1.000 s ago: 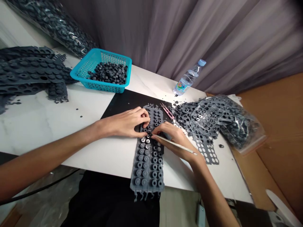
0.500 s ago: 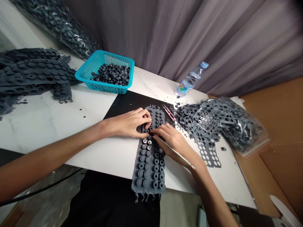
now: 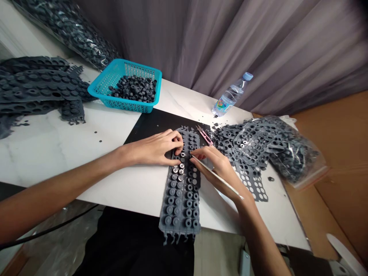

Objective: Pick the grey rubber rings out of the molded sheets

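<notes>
A long dark-grey rubber sheet point(image 3: 174, 203) with rows of round moulded parts lies lengthwise in front of me, its near end hanging over the table edge. My left hand point(image 3: 159, 147) rests on its left side, fingers curled and thumb pressed on the rubber, holding it. Between that thumb and the right-hand rows, several of the parts show bright ring-like tops. My right hand point(image 3: 214, 163) is closed around a thin white stick-like tool point(image 3: 221, 180), fingertips just over the sheet's right rows. Whether a small part is pinched there too, I cannot tell.
A blue basket point(image 3: 100, 96) holds loose dark parts. Stacked rubber sheets point(image 3: 34, 84) lie left, below a large filled bag point(image 3: 74, 30). Pink snips point(image 3: 204, 135), a water bottle point(image 3: 231, 96), punched-out sheets point(image 3: 250, 149) and a clear bag point(image 3: 299, 157) stand right.
My right hand has drawn back to the right, away from my left thumb, with the white tool still in it. More bright-topped parts now show beside the thumb. My left hand stays put.
</notes>
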Demonstrator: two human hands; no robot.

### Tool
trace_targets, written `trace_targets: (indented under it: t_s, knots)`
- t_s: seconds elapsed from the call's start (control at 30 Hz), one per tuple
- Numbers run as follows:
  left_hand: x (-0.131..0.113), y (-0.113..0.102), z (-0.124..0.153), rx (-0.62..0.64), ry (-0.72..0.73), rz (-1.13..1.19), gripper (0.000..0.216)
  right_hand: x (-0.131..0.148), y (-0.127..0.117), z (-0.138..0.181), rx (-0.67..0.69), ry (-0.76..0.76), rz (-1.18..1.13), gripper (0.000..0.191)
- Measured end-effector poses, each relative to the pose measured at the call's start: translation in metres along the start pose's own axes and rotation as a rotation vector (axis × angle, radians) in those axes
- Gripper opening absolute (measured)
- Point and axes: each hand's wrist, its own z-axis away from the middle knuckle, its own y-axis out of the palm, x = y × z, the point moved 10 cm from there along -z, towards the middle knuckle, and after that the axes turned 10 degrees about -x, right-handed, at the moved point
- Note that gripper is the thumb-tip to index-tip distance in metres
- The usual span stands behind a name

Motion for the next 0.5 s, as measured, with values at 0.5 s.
trace_targets:
  t_s: [0.5]
  knots:
    - [-0.006,-0.006,-0.001,-0.01,0.04,0.013,0.019,0.007,0.011,0.0,0.117,-0.046,-0.005,0.013]
